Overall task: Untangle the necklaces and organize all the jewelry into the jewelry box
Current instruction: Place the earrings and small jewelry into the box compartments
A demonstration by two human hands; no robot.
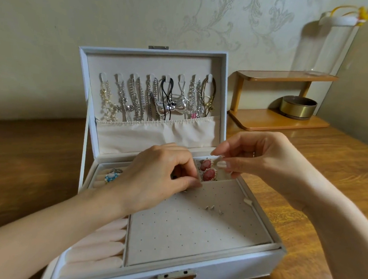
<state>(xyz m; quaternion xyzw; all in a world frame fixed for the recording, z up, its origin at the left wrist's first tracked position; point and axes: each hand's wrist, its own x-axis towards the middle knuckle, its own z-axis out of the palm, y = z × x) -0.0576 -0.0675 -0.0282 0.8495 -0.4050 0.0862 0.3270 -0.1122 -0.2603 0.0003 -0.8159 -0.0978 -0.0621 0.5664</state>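
A brown wooden table (24, 171) runs up to a pale wall (56, 21) papered with a scroll pattern. One white jewelry box (224, 270) stands open at the middle of the table, its lid (154, 58) upright at the back.

Down the box's left side lies a column of padded ring rolls (99, 249), with one blue flower ring (112, 175) near its far end. Inside the lid are eight hooks (103, 76). Necklaces (135, 101) hang from them, separate from hook to hook, their ends tucked into one gathered pocket (155, 135).

The left hand (154, 180) hovers over the box's middle. Its fingers are curled, with thumb and forefinger pressed together at the back edge of the dotted earring panel (183, 233). I cannot tell whether they hold anything. Three small studs (212, 209) sit on that panel. Behind it, two pink oval earrings (207, 170) lie in one compartment.

The right hand (258, 157), above the box's back right corner, pinches a small pale piece (217, 158) between thumb and fingertips.

Right of the box stands one wooden shelf (278, 122) of two boards. One brass-coloured bowl (298, 107) sits on the lower board and one clear glass dome (329, 47) on the upper.
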